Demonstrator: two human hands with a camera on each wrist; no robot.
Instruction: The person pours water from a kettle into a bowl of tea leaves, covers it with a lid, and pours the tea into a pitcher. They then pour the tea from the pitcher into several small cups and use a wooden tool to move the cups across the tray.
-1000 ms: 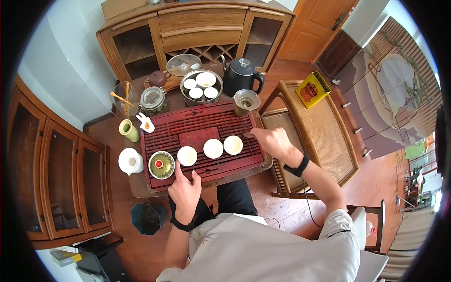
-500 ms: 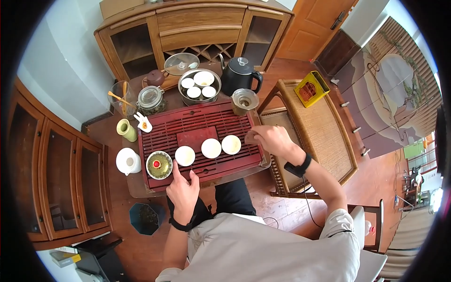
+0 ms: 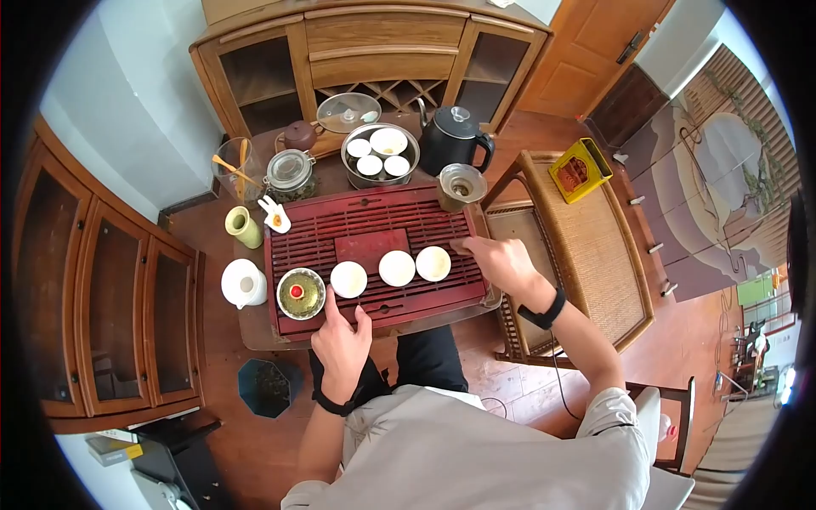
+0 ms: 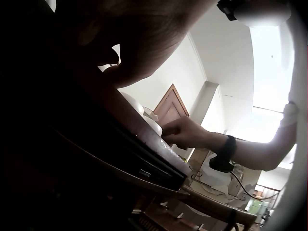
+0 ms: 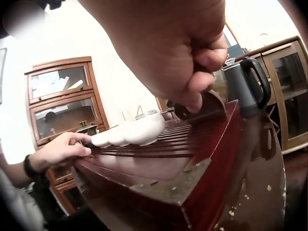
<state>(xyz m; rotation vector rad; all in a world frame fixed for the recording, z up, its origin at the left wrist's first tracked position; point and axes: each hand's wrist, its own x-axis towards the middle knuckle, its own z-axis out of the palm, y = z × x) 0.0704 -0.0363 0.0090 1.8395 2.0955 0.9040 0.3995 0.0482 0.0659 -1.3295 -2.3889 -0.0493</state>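
A dark red slatted tea tray holds three white cups in a row, one left, one mid, one right. A lidded bowl with a red knob, a gaiwan, stands at its left end. My right hand pinches a dark brown flat piece with a rounded edge, low over the slats at the tray's right end; fingers partly hide it. At the front edge rests my left hand, its index finger stretched toward the gap between gaiwan and left cup, thumb apart.
Behind the tray are a steel pot of white cups, a black kettle and a glass jar. A strainer on a pitcher stands on the back right corner. At left are a white pitcher and a green vase.
The head view has swung a little, shifting the whole scene. My right hand makes small moves with the brown piece at the tray's right end. The left hand stays by the gaiwan.
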